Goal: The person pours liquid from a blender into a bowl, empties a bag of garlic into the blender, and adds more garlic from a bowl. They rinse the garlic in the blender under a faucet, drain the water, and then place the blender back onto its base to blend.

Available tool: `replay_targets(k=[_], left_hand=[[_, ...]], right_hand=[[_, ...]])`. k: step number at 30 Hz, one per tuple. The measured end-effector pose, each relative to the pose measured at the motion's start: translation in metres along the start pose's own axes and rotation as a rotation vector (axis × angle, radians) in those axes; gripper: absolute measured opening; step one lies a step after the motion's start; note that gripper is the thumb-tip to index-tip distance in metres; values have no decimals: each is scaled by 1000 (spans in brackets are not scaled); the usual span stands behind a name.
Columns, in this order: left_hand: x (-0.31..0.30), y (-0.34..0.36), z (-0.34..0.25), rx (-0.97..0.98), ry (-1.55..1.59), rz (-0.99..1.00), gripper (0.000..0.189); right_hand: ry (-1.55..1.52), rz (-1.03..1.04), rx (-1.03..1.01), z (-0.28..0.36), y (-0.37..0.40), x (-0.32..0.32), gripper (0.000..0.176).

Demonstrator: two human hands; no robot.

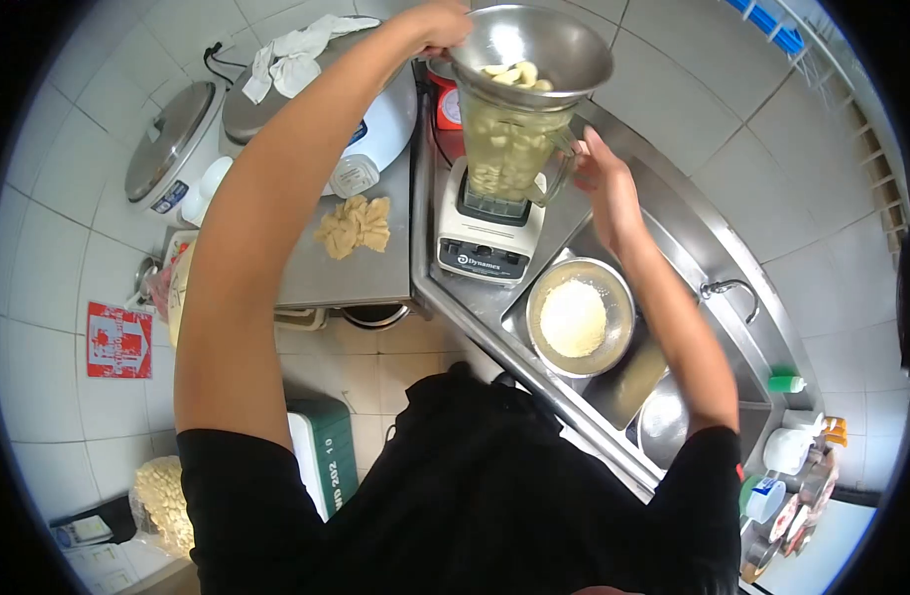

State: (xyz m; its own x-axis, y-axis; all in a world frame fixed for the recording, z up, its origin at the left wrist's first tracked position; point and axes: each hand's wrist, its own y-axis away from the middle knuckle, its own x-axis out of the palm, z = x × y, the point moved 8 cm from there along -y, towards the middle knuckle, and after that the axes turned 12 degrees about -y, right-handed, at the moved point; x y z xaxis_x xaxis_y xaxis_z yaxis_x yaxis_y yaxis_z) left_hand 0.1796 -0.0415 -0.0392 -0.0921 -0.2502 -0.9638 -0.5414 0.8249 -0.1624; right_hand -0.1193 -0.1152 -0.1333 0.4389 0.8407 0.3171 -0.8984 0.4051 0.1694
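Observation:
My left hand (443,26) grips the rim of a steel bowl (584,59), which is tipped over the mouth of a blender jug (509,154). Pale, curved pieces like peeled garlic cloves (519,74) lie at the bowl's lower side. More such pieces and a cloudy, pale green liquid fill the jug, seated on a white blender base (489,238). At the jug's right side, my right hand (604,174) is closed around its handle (559,178); some fingers are hidden.
Right of the blender, a steel bowl (618,288) of pale mash stands at the sink (698,258), near a tap (730,290). A crumpled tan cloth (354,226) and a clear container (354,176) lie on the left counter. A green-and-white box (328,461) stands on the floor.

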Motion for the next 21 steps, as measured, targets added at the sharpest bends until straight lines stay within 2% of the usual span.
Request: replay_targets(k=[1, 2, 4, 5, 6, 7, 8, 10, 11, 13, 14, 16, 21], left_hand=[[-4, -3, -9, 212, -258, -179, 24], [-4, -3, -13, 215, -266, -165, 24], [-10, 10, -18, 47, -171, -54, 31], [-18, 20, -32, 40, -175, -42, 31], [-28, 29, -42, -55, -294, -5, 32], [-33, 32, -47, -148, -413, 32, 34], [-33, 28, -52, -153, -421, 40, 34], [-34, 13, -71, 97, -434, -101, 44], [-27, 0, -67, 99, -439, -92, 44], [-28, -7, -104, 622, -407, -439, 51], [-27, -11, -110, 632, -400, -443, 51], [-11, -13, -117, 382, -404, 55, 48], [-3, -20, -127, 392, -458, 153, 39]], right_hand=[[-16, -131, -191, -3, 15, -20, 42], [-24, -264, -376, -9, 30, -41, 39], [57, -362, -380, -75, 34, -78, 46], [24, -315, -306, -126, 28, -85, 48], [-12, -267, -234, -165, 24, -85, 50], [121, -290, -162, -183, 31, -74, 55], [255, -310, -93, -198, 35, -58, 60], [17, -298, -187, -208, 36, -33, 71], [61, -308, -172, -213, 36, -30, 72], [69, -346, -216, -221, 38, -27, 71], [87, -384, -265, -221, 39, -28, 71], [97, -387, -295, -229, 33, -32, 70], [128, -427, -326, -227, 33, -31, 70]])
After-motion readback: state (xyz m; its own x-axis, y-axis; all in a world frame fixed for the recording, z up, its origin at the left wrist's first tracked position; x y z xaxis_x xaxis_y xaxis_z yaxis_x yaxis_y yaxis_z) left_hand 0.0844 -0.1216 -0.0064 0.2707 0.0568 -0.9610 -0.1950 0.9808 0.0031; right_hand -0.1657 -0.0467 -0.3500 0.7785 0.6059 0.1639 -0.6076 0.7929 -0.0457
